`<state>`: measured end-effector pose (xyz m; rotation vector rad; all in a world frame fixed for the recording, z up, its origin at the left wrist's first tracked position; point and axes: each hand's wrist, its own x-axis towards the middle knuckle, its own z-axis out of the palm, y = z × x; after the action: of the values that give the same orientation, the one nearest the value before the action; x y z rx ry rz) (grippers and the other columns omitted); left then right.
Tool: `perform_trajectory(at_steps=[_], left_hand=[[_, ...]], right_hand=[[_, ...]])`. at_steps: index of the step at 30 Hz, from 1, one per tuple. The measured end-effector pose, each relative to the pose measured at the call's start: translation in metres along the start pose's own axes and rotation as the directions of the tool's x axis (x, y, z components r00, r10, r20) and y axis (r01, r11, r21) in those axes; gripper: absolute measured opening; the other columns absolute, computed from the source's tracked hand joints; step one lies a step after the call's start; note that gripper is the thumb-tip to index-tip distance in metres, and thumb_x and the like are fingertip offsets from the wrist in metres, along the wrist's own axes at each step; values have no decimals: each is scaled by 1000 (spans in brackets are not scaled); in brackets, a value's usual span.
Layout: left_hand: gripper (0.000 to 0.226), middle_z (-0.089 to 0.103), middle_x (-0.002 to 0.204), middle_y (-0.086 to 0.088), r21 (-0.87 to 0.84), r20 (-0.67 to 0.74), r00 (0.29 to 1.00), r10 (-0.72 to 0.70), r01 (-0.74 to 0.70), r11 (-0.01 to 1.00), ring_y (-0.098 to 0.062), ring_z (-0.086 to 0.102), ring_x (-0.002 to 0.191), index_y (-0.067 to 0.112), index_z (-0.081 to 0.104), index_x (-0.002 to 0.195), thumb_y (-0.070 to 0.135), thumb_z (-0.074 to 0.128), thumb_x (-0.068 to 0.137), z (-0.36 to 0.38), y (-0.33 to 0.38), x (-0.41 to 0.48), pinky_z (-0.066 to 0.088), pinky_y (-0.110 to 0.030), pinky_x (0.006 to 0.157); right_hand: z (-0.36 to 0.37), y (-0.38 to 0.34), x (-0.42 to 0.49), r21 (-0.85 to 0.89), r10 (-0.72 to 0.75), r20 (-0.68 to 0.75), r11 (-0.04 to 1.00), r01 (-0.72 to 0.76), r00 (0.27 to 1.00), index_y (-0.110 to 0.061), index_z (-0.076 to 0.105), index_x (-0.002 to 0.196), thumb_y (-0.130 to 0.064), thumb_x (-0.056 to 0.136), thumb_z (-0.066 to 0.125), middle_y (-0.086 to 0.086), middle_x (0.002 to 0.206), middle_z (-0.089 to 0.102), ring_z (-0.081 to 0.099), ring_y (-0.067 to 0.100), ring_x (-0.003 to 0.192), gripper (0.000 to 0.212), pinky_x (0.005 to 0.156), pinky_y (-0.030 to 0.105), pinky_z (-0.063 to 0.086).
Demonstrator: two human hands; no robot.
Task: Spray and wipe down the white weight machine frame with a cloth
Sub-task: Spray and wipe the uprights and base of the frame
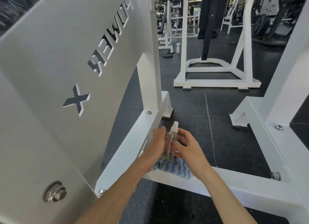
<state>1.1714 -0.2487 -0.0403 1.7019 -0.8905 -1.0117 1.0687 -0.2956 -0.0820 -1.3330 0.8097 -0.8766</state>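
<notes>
Clear plastic makes the spray bottle [170, 138] hard to read: fingers cover its lower part, and I cannot tell if liquid is inside. Both forearms are cut off by the bottom edge. The cloth [173, 170], soft with wavy blue and pale stripes, is partly hidden under the wrists. It lies on the low crossbar of the white weight machine frame [234, 178]. This frame is smooth painted metal, with a big flat panel at 9 o'clock that has letters cut through it and a steel bolt [55, 192]. The floor [234, 123] is black speckled rubber tiles. The bottle is at 12 o'clock from the cloth, between the hands. The left hand [156, 144] grips it from 9 o'clock, and the right hand [188, 147] curls round it from 3 o'clock.
</notes>
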Motion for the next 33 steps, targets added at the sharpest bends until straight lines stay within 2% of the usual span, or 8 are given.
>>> perform_trajectory(at_steps=[2, 4, 7, 10, 16, 20, 26, 33], left_hand=[[16, 54, 98, -3, 76, -1, 1000, -4, 4, 997, -12, 55, 82, 15, 40, 110, 27, 29, 108, -2, -5, 4, 50, -24, 73], [11, 54, 109, -4, 334, 44, 999, -13, -3, 942, -13, 53, 91, 17, 40, 113, 22, 40, 103, -2, -15, 7, 44, -26, 77], [26, 49, 128, 3, 854, 125, 988, 93, -155, 496, -18, 43, 124, 26, 49, 121, 39, 45, 99, -1, -26, 3, 28, -42, 108], [48, 40, 139, 1, 955, 200, 969, 143, -225, 193, -22, 32, 135, 30, 38, 137, 56, 38, 97, -1, -32, 0, 17, -53, 114], [46, 29, 153, 1, 934, 262, 963, 59, -269, 237, -26, 24, 142, 36, 26, 147, 51, 24, 104, -2, -51, 6, 15, -50, 119], [42, 37, 149, -1, 916, 304, 947, 106, -321, 242, -26, 31, 137, 32, 32, 146, 43, 23, 106, -7, -54, 12, 17, -44, 118], [42, 36, 148, -2, 908, 302, 947, 108, -320, 271, -25, 32, 136, 29, 30, 146, 41, 23, 106, -5, -58, 12, 14, -42, 118], [43, 37, 147, -2, 909, 303, 950, 81, -313, 274, -24, 33, 134, 29, 29, 146, 42, 23, 106, -4, -59, 14, 14, -41, 118]], right_hand=[[-5, -3, 6, 60, -13, -67, 998, 17, 998, -21, 44, 128, -7, 91, 56, -2, 118, 62, 65, 14, 99, 42, 86, 35, 55], [-12, -8, 16, 28, -43, -128, 998, 47, 991, -22, 37, 130, -8, 94, 50, -5, 113, 58, 61, 9, 94, 41, 85, 29, 52], [-18, -15, 37, -127, -80, -104, 990, 67, 991, -23, 22, 142, -13, 98, 42, -4, 102, 52, 53, 13, 89, 50, 91, 33, 45], [-12, -20, 55, -430, -88, 100, 895, 123, 991, -27, 8, 150, -11, 96, 46, -5, 125, 44, 47, 14, 112, 68, 93, 21, 34], [2, -34, 99, -749, -54, 256, 620, 233, 965, -37, 3, 149, -16, 92, 52, 4, 144, 29, 47, 33, 121, 78, 97, 47, 45], [14, -40, 111, -798, 2, 301, 548, 250, 954, -38, 17, 143, -11, 90, 54, 3, 122, 40, 57, 24, 79, 69, 59, 39, 59], [35, -31, 121, -813, -15, 393, 462, 355, 919, -35, 27, 129, -5, 85, 56, 17, 114, 53, 60, 38, 90, 60, 64, 46, 58], [39, -31, 127, -825, -82, 361, 436, 359, 929, -27, 26, 133, -5, 87, 52, 11, 102, 53, 55, 26, 74, 58, 57, 30, 51]])
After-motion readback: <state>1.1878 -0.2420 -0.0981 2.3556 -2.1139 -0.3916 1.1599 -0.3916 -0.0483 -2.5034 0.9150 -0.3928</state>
